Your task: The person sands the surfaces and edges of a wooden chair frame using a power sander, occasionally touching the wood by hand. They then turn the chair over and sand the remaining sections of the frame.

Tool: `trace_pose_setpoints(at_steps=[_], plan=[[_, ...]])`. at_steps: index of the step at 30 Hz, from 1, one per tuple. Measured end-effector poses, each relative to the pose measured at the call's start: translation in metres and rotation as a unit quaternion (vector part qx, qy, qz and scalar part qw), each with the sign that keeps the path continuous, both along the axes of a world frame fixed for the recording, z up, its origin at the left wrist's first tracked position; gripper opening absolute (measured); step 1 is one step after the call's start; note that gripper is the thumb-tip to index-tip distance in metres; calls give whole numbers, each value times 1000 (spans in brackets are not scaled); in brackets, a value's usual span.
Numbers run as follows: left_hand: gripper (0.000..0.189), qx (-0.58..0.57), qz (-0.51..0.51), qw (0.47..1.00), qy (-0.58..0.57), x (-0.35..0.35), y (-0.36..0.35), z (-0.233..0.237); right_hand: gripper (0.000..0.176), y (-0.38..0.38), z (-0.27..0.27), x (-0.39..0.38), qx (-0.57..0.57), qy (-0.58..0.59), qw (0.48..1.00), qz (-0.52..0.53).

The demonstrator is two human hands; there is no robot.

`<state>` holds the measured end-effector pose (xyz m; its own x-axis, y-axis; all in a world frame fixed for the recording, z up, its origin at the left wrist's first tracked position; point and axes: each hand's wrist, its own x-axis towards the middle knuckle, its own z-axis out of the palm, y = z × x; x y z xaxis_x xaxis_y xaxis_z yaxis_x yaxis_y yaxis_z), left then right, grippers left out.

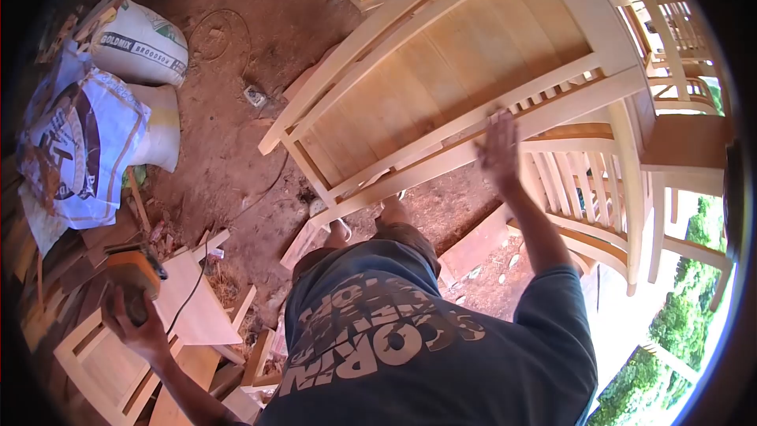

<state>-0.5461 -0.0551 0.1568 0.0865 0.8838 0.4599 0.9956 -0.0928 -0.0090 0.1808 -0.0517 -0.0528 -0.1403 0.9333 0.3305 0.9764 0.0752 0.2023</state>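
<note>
My left hand (134, 319), off to the left, is wrapped round an orange electric sander (136, 267) with a dark base. A thin dark cable runs near it. My right hand (498, 150) reaches forward, its fingers stretched out over the lower rail of a pale wooden panel frame (441, 71). It appears to lie on the wood and holds nothing. The frame is large, with a boarded panel and a row of short slats along one rail. It stands tilted in front of my legs.
Filled sacks (142, 43) stand at the left on reddish dirt floor. Wooden offcuts and a small wooden piece (102, 363) lie below them. Slatted chair parts (572, 181) stand at the right. A cable (272, 177) trails over the floor near a small pale object (255, 96).
</note>
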Motion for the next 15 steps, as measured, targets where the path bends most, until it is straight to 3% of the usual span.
trace_pose_setpoints(at_steps=[1,2,3,4,5,6,7,8,9,11,14,15], plan=[[49,-25,6,1000,-4,2,0,-7,65,-11,-35,-25,-60,-41,997,0],[48,-42,-8,999,-17,9,-1,-10,62,-25,-69,-49,-175,64,982,41],[48,-62,0,998,-4,14,-4,-10,61,-40,-102,-77,-203,365,904,89],[49,-82,4,997,9,17,-8,-10,63,-49,-121,-112,-195,408,883,126],[49,-101,6,995,24,20,-11,-8,62,-59,-150,-138,-234,347,898,137],[50,-120,5,992,42,21,-14,-3,64,-71,-180,-165,-317,407,849,112],[50,-140,1,988,61,20,-16,3,64,-81,-209,-202,-354,74,922,135],[51,-153,-9,985,84,17,-18,9,66,-92,-238,-237,-325,-252,889,201],[52,-167,-20,980,106,15,-17,15,66,-93,-256,-260,-375,-238,858,258],[52,-191,-20,971,142,19,-8,27,60,-125,-355,-323,-434,-13,874,219],[51,-195,-36,970,139,32,12,30,52,-126,-387,-384,-534,299,785,96],[50,-190,-46,972,130,35,22,30,50,-120,-388,-382,-457,260,840,136]])
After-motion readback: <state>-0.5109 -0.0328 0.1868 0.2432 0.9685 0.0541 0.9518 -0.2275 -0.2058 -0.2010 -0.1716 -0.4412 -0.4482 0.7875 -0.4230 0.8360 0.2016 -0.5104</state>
